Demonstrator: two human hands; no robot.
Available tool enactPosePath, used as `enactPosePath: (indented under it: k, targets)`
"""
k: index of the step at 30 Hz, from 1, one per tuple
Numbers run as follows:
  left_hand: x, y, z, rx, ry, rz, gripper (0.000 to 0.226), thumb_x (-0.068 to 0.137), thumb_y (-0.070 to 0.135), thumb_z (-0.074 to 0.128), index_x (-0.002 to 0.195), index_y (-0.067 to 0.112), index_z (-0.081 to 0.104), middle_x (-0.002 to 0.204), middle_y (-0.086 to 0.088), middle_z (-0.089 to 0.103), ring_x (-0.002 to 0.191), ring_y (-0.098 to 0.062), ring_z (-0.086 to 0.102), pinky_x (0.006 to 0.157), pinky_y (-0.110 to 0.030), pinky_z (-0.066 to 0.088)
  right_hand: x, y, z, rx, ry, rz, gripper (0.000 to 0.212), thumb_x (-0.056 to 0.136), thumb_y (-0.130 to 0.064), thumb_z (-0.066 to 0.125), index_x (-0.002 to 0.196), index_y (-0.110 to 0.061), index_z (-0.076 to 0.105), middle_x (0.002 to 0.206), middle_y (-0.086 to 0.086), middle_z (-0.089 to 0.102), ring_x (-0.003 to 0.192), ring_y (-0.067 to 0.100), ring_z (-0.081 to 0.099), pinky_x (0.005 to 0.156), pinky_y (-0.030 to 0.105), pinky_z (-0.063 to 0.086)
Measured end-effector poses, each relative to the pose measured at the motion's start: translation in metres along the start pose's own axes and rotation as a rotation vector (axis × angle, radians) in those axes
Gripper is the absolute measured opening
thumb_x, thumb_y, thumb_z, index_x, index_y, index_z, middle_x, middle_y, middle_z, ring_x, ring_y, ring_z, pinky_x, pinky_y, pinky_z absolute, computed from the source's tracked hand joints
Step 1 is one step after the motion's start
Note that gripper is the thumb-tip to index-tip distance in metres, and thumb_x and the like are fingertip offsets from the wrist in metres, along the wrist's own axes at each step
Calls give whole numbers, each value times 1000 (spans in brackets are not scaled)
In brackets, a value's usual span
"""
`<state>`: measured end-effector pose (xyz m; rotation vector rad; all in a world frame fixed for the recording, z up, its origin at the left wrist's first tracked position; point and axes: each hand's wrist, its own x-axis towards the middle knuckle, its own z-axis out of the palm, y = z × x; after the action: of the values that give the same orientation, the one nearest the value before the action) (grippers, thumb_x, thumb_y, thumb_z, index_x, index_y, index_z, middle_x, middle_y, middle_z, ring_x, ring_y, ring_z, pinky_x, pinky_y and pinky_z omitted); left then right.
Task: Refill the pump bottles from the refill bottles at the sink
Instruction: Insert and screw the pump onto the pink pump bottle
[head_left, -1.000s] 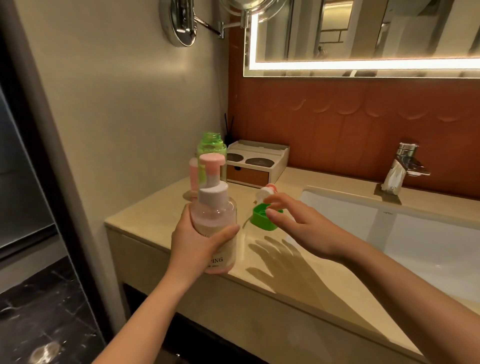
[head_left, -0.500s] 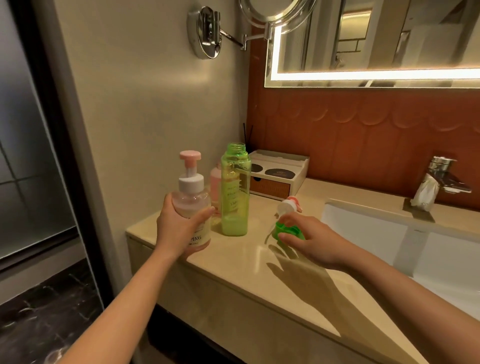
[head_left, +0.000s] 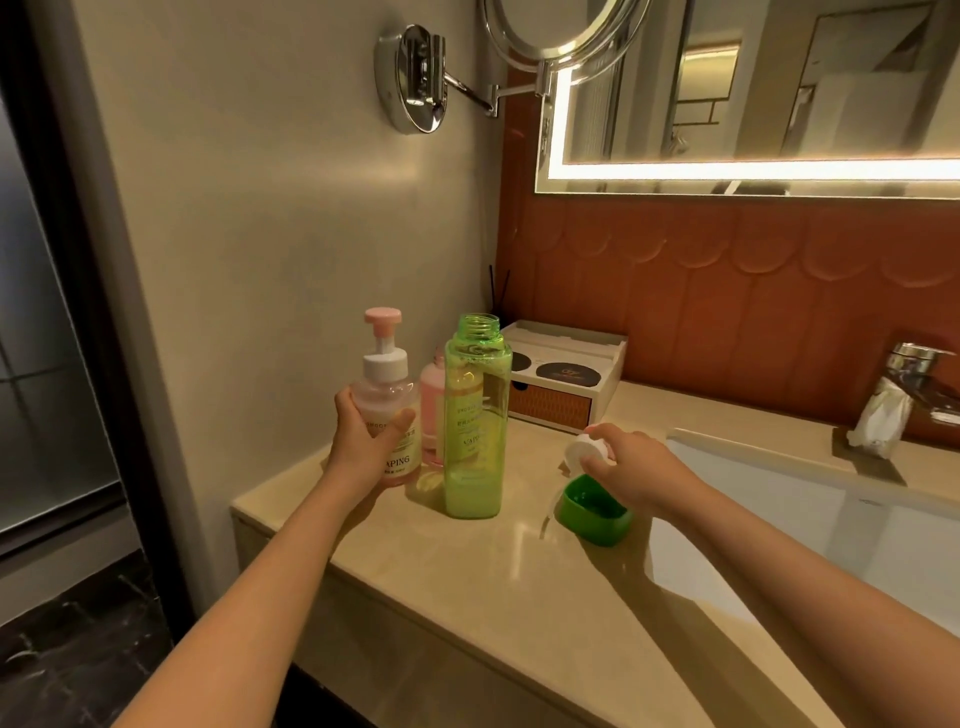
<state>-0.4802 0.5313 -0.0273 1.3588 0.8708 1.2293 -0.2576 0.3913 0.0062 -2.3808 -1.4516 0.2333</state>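
Now, left hand (head_left: 363, 452) wraps round clear pink plastic pump bottle (head_left: 387, 400), upright over left end of beige counter (head_left: 493, 597); smooth, likely light and slippery, better held by body, not pump. Fill level unclear. Beside: tall green translucent refill bottle (head_left: 475, 431), neck open, liquid low. Further, green plastic cap (head_left: 592, 512) on counter. Above it, right hand (head_left: 634, 467) curls on white round pump head (head_left: 584, 449).

Beige wall (head_left: 260, 208) meets rust-red tiles (head_left: 727, 291) under a lit mirror (head_left: 779, 78) (dark marble floor (head_left: 78, 665) at left).
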Motion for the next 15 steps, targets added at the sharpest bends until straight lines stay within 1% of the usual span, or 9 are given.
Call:
enactPosePath:
  k: [3,5,7,8,9,10,11,13,15]
  targets:
    - [6,-2,-1,10,-10,4,51,90,20,58,127,29,24,125,-2,43,96,-20,54,55,-43,57,15,-2,1,35,-33,39,46,96,-41,41,138,-24,34,134,8,50,110,22,53,77,26,48]
    - [7,-6,-5,53,10,26,65,86,30,63,133,29,18,131,-3,39,106,-24,52,61,-48,57,21,-3,3,75,-59,55,46,97,-39,40,139,-23,33,134,8,50,106,20,52,75,26,46]
    - [7,-11,-8,139,63,67,93,65,60,71,135,38,15,140,0,32,124,-29,41,77,-58,53,26,-4,5,112,-71,66,45,97,-38,40,138,-23,32,134,8,49,99,18,50,75,26,47]
    - [7,-16,-9,191,104,117,102,56,71,68,137,39,15,142,1,28,130,-30,35,87,-59,48,28,-5,5,121,-75,68,45,97,-38,41,138,-24,32,133,8,49,96,17,49,73,26,47]
    - [3,-17,-8,251,154,184,105,57,75,64,140,34,14,144,-1,25,133,-29,29,97,-57,41,31,-6,6,127,-77,70,44,96,-38,41,137,-24,32,133,8,49,95,16,49,72,25,48]
    - [-1,-17,-6,310,197,258,105,63,74,60,143,24,14,144,-4,24,134,-26,25,106,-50,33,33,-8,6,130,-79,71,44,96,-38,42,137,-24,33,133,7,49,96,17,50,72,25,48]
    - [-6,-15,-3,350,236,325,100,68,71,54,142,15,18,143,-7,25,133,-22,24,108,-41,26,36,-10,6,129,-77,70,44,96,-38,42,137,-23,33,134,7,49,100,19,52,74,26,48]
    - [-13,-10,1,351,273,430,87,72,64,43,138,9,27,137,-9,30,125,-13,25,102,-31,24,42,-15,7,116,-72,66,46,97,-37,42,139,-21,33,137,8,47,110,22,53,82,29,48]
    - [-19,-4,4,306,289,513,74,75,58,41,130,10,36,126,-5,35,118,-10,29,98,-29,27,48,-19,8,109,-71,77,45,97,-37,41,137,-19,37,136,8,48,108,22,52,89,31,47]
